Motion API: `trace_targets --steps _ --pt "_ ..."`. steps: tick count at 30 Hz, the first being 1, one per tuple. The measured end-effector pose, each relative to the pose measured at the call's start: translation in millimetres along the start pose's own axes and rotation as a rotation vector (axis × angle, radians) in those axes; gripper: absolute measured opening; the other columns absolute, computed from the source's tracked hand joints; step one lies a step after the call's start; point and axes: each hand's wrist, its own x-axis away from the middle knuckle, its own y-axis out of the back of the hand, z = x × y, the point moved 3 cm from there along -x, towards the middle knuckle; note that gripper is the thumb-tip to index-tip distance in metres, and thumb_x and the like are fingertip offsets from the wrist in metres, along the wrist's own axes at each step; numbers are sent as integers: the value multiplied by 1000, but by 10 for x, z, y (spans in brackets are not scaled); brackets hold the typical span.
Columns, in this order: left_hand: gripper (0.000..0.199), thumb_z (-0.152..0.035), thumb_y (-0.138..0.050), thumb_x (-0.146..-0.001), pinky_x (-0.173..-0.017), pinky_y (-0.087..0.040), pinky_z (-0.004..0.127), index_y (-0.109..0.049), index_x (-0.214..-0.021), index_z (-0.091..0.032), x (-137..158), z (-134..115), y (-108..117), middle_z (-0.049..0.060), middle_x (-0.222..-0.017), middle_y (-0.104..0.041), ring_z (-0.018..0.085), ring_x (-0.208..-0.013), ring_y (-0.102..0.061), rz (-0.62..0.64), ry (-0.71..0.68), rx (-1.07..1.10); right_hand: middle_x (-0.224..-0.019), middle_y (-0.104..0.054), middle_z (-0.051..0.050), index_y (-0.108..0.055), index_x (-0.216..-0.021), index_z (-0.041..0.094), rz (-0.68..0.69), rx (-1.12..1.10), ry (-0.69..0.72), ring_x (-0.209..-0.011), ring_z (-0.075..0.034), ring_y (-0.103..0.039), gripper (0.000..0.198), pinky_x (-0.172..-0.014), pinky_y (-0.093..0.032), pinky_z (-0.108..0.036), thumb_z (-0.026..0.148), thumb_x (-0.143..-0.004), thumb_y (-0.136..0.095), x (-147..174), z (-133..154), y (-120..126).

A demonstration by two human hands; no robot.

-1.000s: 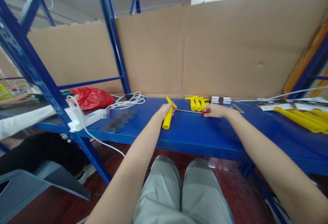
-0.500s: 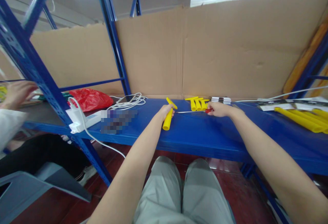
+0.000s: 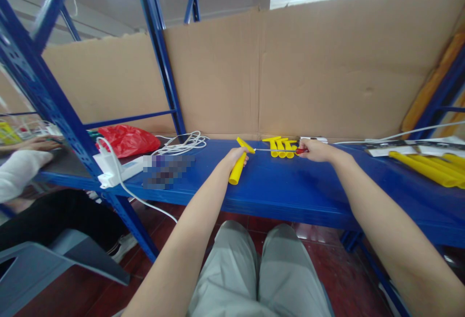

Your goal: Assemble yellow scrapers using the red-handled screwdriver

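Observation:
My left hand [image 3: 236,155] is closed around a yellow T-shaped handle [image 3: 236,175], whose crosspiece is up and tilted to the right above the fingers. My right hand [image 3: 315,151] grips the red handle of a screwdriver [image 3: 268,150]. Its long metal shaft points left, roughly level, and the tip meets the right end of the crosspiece; whether it is seated in a screw is too small to tell. Behind the shaft, several more yellow T-shaped handles [image 3: 279,152] lie side by side on the blue shelf [image 3: 269,181].
Yellow tubes [image 3: 425,168] lie at the right. On the left are a white power strip [image 3: 127,169], a coiled white cable [image 3: 187,143] and a red plastic bag [image 3: 127,140]. Cardboard [image 3: 308,75] closes the back. Beyond a blue post [image 3: 72,104], a co-worker's sleeve [image 3: 23,169] shows.
My right hand has moved slightly right and up with the screwdriver, whose tip is now at the crosspiece's end. The yellow handle tilted a little. The co-worker's hand came down.

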Motion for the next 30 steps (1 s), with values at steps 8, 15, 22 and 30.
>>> trace_targets --steps 8,15,22,30 --pt "6 -14 -47 -85 -44 -36 21 -52 -86 -12 14 -2 -2 -1 -54 -50 8 -41 -43 -5 -11 -16 -87 -69 -7 -56 -88 19 0 -3 1 -72 -16 -60 11 -58 -40 -23 19 -77 -60 28 83 21" --pt "9 -16 -47 -86 -44 -36 22 -53 -82 -12 48 -15 -11 -1 -54 -50 8 -41 -44 10 -30 -69 -85 -68 -7 -55 -84 19 13 -5 -9 -71 -16 -60 9 -58 -39 -23 16 -77 -60 56 130 43" --pt "9 -16 -47 -86 -45 -37 21 -55 -88 -12 65 -18 -16 -1 -56 -52 8 -43 -45 2 -26 -72 -80 -67 -5 -55 -83 20 3 -9 -5 -68 -16 -59 10 -55 -38 -23 16 -75 -61 42 124 35" --pt "17 -16 -48 -86 -43 -37 20 -59 -97 -8 21 -6 -24 -2 -54 -51 9 -41 -45 -11 -23 -107 -83 -68 -6 -56 -84 20 17 28 6 -70 -16 -60 10 -57 -39 -23 19 -75 -60 43 121 15"
